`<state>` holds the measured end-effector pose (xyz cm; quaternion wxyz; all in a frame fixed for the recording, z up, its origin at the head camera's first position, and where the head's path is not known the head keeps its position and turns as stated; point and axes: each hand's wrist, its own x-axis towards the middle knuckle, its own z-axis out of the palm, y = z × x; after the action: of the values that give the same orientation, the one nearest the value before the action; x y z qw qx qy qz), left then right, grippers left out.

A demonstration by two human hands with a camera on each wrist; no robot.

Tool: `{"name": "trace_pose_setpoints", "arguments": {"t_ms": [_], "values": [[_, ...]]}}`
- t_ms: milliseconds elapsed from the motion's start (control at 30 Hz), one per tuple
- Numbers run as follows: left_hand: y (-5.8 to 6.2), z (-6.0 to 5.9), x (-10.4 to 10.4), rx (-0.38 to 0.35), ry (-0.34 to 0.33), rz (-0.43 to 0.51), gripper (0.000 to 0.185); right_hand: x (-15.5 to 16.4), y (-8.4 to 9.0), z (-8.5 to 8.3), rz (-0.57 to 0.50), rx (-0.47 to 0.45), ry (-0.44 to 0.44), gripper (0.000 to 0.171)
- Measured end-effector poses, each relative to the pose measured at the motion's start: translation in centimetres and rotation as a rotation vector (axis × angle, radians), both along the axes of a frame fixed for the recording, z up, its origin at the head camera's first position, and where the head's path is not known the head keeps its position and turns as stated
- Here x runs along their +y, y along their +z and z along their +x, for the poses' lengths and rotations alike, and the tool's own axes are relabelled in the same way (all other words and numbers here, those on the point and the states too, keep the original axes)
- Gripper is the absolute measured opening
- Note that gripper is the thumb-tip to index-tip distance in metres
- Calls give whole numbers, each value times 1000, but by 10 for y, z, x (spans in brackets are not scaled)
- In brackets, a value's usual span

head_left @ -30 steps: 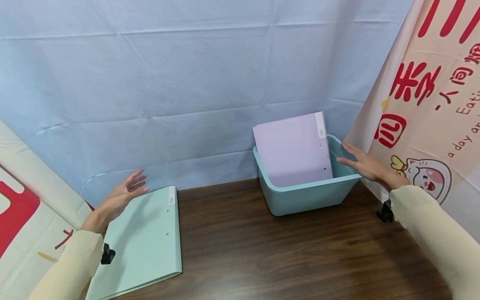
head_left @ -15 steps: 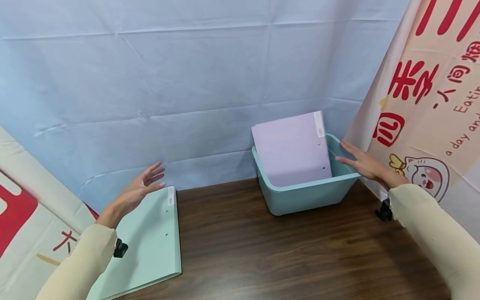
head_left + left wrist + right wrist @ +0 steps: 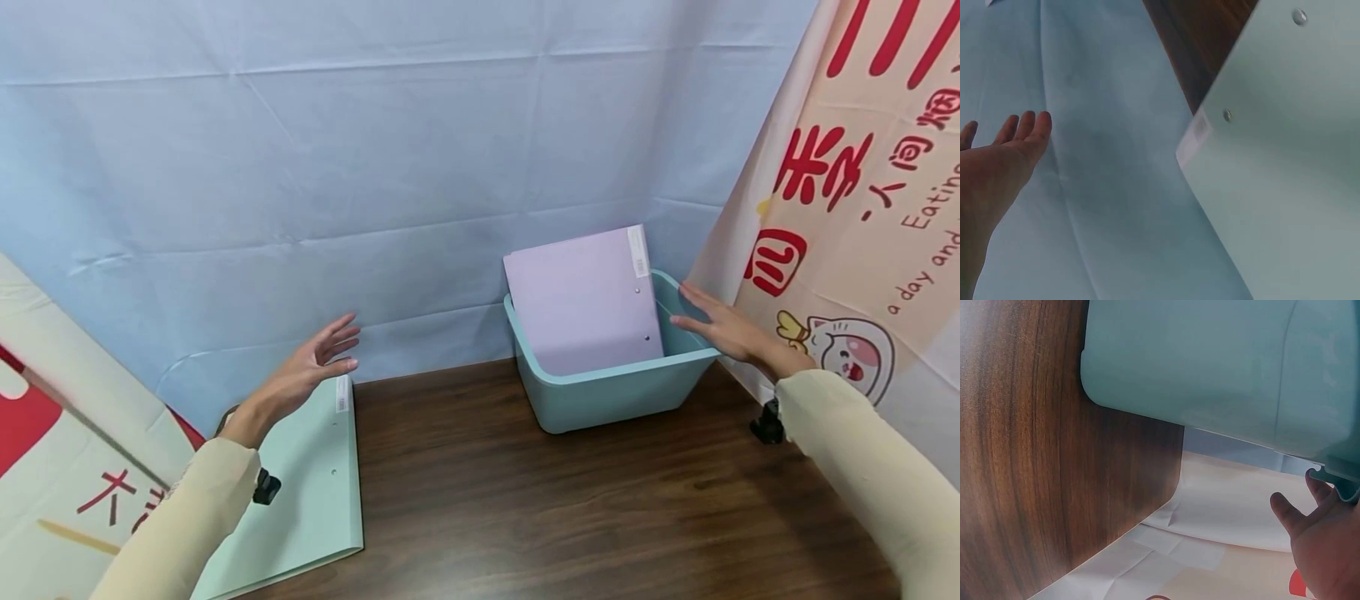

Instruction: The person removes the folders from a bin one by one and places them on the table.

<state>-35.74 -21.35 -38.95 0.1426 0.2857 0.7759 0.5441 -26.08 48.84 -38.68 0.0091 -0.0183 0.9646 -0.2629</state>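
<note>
head: left hand (image 3: 303, 379) flat, fingers spread, holds nothing, hovers over far corner of green folder (image 3: 311, 483) lying on wood table (image 3: 540, 500), well left of teal bin (image 3: 615, 387). right hand (image 3: 720, 329) fingers straight, rests on bin's right rim; purple folder (image 3: 581, 300) stands tilted inside bin

left wrist: left hand (image 3: 991, 175) wide, beside green folder (image 3: 1279, 175), not touching

right wrist: right hand (image 3: 1325, 544) fingers on bin (image 3: 1222, 369) rim

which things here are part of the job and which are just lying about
In hand: purple folder standing in the teal bin; right hand on the bin's rim; left hand open over the green folder.
Lying about: blue backdrop, printed banners.
</note>
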Motion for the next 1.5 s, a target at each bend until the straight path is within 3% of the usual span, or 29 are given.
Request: {"name": "trace_pose_setpoints", "arguments": {"t_ms": [467,1500], "values": [[3,-5,33,-2,-58,31,85,2,-2,-1,-4,2,8,91],[6,-18,97,-1,-111,121,84,3,-5,-5,-16,5,-3,91]]}}
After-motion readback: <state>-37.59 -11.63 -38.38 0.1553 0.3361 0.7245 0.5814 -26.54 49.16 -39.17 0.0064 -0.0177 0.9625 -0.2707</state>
